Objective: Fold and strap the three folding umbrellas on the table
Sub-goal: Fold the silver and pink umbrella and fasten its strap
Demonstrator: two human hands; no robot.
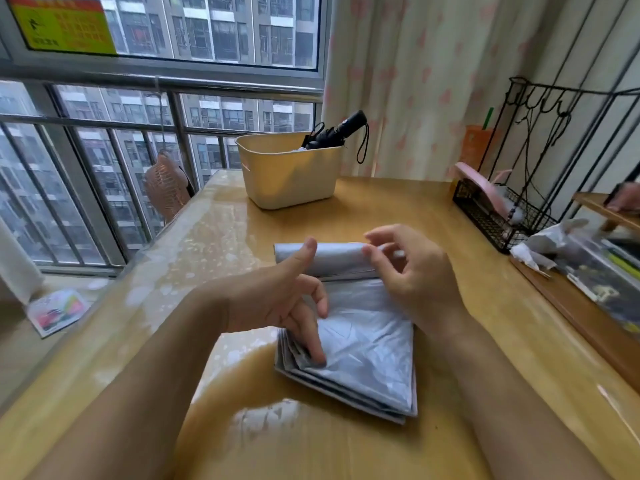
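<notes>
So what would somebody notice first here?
A silver umbrella lies pleated flat in the middle of the table, with the left hand and right hand on its rolled-up far end. Behind it, a black umbrella pokes out of a cream basket.

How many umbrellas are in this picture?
2. A silver-grey umbrella lies half rolled on the table, near the middle. A black umbrella sticks out of the beige basket at the far edge. The basket may hide another.
</notes>
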